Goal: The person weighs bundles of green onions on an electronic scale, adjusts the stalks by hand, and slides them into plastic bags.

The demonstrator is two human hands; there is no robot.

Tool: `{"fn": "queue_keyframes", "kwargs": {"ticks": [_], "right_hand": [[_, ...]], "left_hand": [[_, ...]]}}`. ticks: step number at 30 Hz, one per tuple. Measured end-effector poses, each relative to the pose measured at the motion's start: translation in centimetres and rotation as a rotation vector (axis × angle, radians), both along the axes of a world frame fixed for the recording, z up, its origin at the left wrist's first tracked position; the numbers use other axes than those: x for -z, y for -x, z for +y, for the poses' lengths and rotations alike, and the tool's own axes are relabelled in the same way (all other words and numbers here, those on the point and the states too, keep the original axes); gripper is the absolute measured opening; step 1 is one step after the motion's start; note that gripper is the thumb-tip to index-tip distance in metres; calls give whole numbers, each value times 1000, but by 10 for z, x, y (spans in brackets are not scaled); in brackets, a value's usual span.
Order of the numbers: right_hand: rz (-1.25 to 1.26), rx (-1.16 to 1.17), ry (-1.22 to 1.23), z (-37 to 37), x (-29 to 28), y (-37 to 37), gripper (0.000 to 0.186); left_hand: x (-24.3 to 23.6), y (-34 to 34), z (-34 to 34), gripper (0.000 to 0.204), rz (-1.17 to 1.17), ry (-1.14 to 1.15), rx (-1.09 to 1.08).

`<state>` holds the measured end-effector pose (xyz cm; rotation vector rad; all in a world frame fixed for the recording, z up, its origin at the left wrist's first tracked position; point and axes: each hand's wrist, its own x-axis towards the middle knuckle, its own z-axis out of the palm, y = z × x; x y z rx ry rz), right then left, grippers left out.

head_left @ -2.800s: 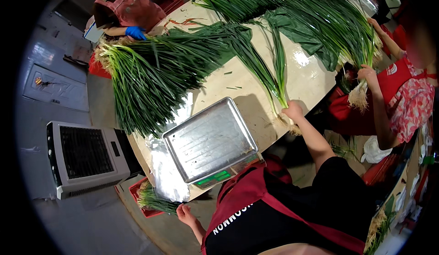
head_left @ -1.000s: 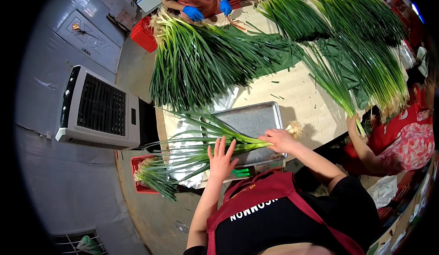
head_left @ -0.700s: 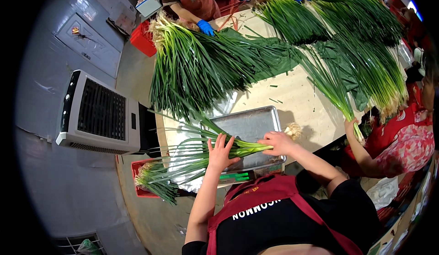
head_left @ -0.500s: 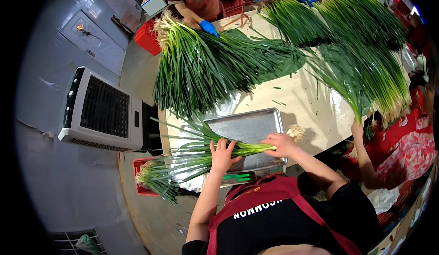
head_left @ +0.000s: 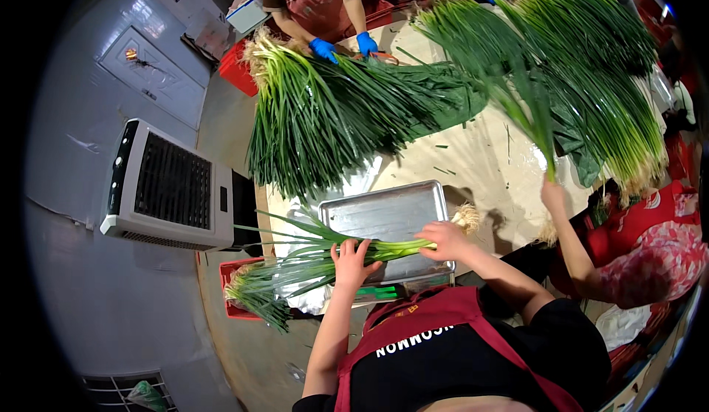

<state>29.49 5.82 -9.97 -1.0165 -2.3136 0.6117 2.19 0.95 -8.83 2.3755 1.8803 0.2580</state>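
A bunch of green onions (head_left: 393, 249) lies crosswise over a shallow metal tray (head_left: 384, 209), its roots to the right and its long leaves fanning out to the left. My right hand (head_left: 445, 240) is closed round the pale stems near the root end. Farther left, my left hand (head_left: 352, 266) curls over the green leaves at the tray's left side; its underside is hidden. Below the tray's near edge, part of a device with a green display (head_left: 380, 292) shows.
Large piles of green onions (head_left: 317, 116) cover the table's far side, more (head_left: 591, 35) at far right. A co-worker's blue-gloved hands (head_left: 343, 48) are at the far pile. At right, another person's bare hand (head_left: 554, 194) holds a bunch. Left stand an air cooler (head_left: 173, 183) and red crate (head_left: 230, 271).
My hands keep hold of the bunch, almost unmoved. The person at right has swung a bunch leftward over the table. The far co-worker's gloved hands have come together at the pile.
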Motion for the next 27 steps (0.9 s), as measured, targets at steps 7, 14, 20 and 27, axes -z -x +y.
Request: {"fn": "queue_keyframes", "kwargs": {"ticks": [7,14,20,27], "right_hand": [[207,78,25,3,-8,-28,28],[263,345,58,16,-7,-88,26],[-3,878,147,48,53,-180,60],[-396,1078,520,59,88,-248,84]], "left_hand": [[-2,1,-5,60,-9,21,-12],[-4,-2,-2,59,-18,15,-27],[-3,-5,-6,59,-14,52,-64],[-4,-6,-3,60,23,75,-58]]}}
